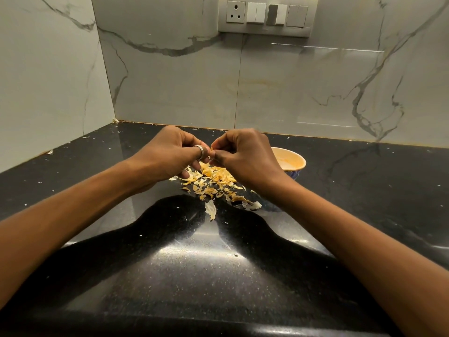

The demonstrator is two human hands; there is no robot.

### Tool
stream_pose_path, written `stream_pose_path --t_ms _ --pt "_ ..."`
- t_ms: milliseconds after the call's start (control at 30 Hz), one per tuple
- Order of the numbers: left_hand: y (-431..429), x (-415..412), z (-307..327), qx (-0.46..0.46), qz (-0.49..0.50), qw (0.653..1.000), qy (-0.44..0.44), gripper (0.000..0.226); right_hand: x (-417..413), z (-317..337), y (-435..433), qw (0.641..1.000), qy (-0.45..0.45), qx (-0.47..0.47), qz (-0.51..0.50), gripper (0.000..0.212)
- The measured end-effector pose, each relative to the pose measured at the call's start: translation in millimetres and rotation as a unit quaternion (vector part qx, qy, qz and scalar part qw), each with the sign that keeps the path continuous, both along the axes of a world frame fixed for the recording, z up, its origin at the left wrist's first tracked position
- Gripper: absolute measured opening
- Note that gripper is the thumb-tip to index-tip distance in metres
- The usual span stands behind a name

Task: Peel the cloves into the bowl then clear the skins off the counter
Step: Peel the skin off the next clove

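Fingers point(192, 142) of my left hand point(167, 152) and right hand point(245, 156) pinch a small pale garlic clove point(211, 150) above the heaped papery yellow skins point(213, 178) on the glossy black stone table point(170, 263). If it slips, I judge it drops among them, short of the cream ceramic bowl point(299, 162) beside my right hand.

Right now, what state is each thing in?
left hand: pinching the clove.
right hand: pinching the clove too.
clove: between both hands, mostly hidden.
skins: loose pile on the counter, below the hands.
bowl: upright, partly hidden behind right hand.
socket: nothing plugged in.
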State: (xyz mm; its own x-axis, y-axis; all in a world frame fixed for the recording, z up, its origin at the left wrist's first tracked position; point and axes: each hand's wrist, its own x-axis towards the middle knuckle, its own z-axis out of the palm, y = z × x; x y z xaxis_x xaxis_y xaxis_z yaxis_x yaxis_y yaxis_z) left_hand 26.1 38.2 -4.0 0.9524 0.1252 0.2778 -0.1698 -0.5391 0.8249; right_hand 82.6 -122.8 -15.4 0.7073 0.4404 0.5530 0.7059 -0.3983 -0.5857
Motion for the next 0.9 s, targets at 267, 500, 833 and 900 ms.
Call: stream_pose_path --t_ms 267,500,833,900 --pt "1.0 -1.4 -0.7 0.028 -0.004 1.0 -0.002 0.013 -3.4 0.5 -0.4 1.0 0.003 -0.007 0.005 0.007" --pt "-0.1 -1.5 -0.4 0.034 -0.003 0.999 -0.004 0.013 -4.5 0.4 0.3 1.0 0.0 -0.013 0.003 0.007" --pt "1.6 -0.4 0.9 -0.014 -0.009 1.0 0.015 0.015 -7.7 4.4 -1.7 0.992 0.114 0.034 0.033 0.004" --pt "1.9 0.1 0.9 -0.023 -0.012 1.0 0.017 0.016 -8.4 5.3 -1.9 0.984 0.162 0.062 0.045 0.009"
